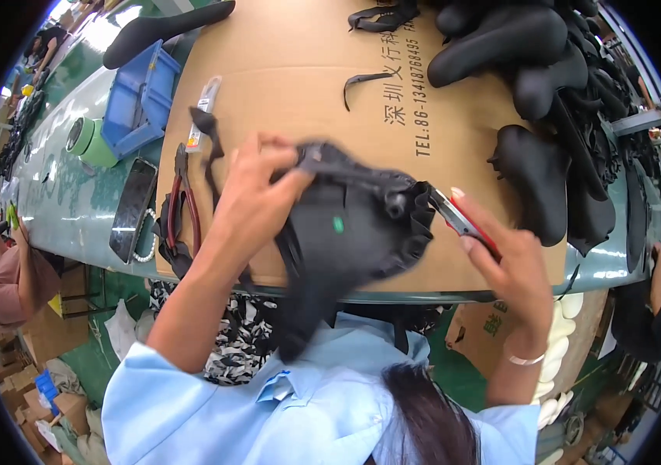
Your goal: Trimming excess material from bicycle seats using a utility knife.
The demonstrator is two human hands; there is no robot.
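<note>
Held close, soft black saddle cover looks light and floppy: left hand grips its edge, right hand pinches red-handled snips

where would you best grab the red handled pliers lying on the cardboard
Grip the red-handled pliers by their two long handles, coming from above on the near side. They lie flat on the cardboard sheet with the handles toward the person and the jaws pointing away.

Bright, even light fills the scene, with white glare blown out at the upper left along the green table. The fisheye bends straight edges and blackens the corners. Motion blur smears the black saddle cover; shadows on the cardboard sheet are soft.
</note>
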